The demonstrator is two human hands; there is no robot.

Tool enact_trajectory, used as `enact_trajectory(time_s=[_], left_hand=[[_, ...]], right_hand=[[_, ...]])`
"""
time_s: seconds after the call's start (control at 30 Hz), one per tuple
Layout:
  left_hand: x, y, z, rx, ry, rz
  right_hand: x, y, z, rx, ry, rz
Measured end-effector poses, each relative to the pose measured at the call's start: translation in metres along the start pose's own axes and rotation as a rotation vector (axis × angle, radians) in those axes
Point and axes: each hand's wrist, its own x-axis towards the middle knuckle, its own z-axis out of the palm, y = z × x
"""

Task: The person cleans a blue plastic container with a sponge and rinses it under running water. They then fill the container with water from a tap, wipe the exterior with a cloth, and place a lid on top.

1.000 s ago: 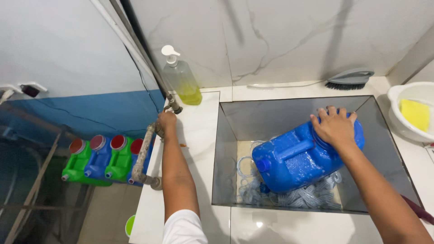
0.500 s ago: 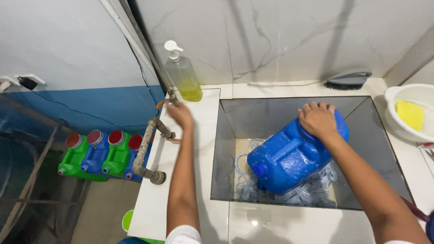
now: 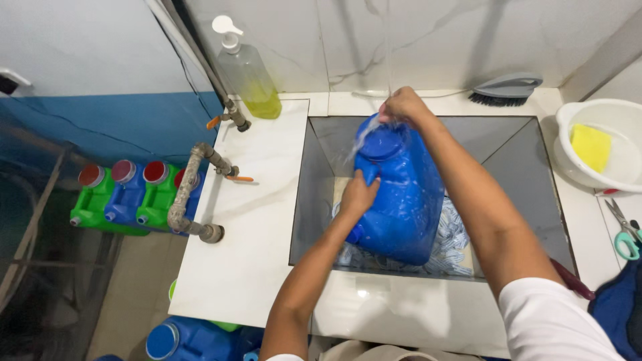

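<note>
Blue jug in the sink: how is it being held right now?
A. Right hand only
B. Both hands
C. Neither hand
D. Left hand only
B: the left hand grips the blue jug at its side while the right hand holds its top.

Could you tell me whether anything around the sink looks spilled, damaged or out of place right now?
Nothing looks damaged. Water runs over the top of the blue jerrycan, which the left hand and right hand hold tilted in the sink. Clear wrappers or labels litter the sink bottom beneath it. The scissors lie near the counter's right edge.
</note>
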Motion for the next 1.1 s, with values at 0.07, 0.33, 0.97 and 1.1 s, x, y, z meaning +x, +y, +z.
enact_trajectory(time_s=[0.07, 0.33, 0.97, 1.1], left_hand=[[-0.004, -0.015, -0.003, -0.001, 0.016, -0.064], [0.008, -0.021, -0.033, -0.131, -0.004, 0.111], [0.042, 0.073, 0.031, 0.397, 0.339, 0.816], [0.055, 0.070, 0.021, 0.011, 0.068, 0.593]], right_hand=[[-0.005, -0.005, -0.006, -0.175, -0.085, 0.014], [0.002, -0.014, -0.019, -0.287, -0.216, 0.089], [0.016, -0.003, -0.014, -0.102, -0.241, 0.023], [0.014, -0.003, -0.014, -0.119, -0.282, 0.063]])
